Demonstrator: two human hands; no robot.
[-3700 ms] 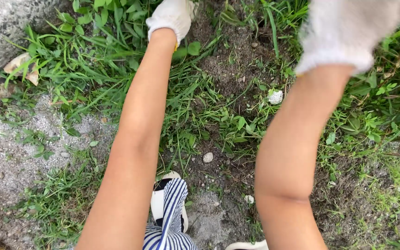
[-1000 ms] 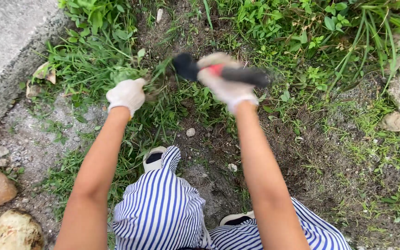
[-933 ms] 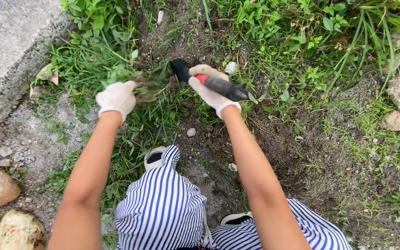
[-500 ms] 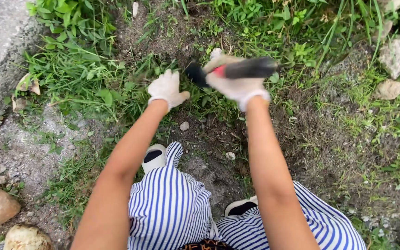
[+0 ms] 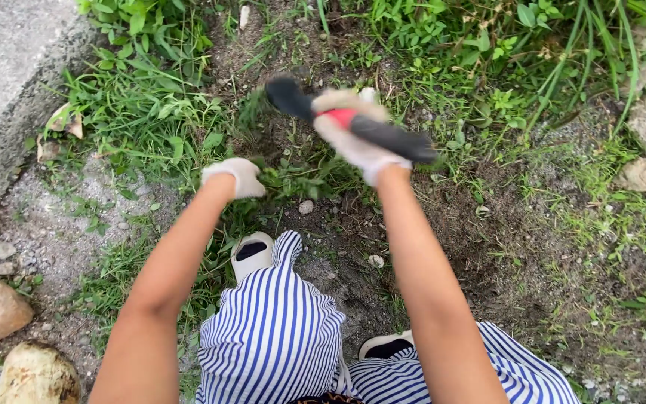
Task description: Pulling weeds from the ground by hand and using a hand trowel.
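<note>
Head view: the gloved right hand is wrapped around a hand tool with a black-and-red handle, held over bare soil beside the grass. The gloved left hand is curled down into low weeds; whether its fingers grip them cannot be told.

Hand tool above grass, right of curb

No packages, labels, signs or screens appear anywhere in this outdoor view of weedy soil beside a grey concrete kerb.
</note>
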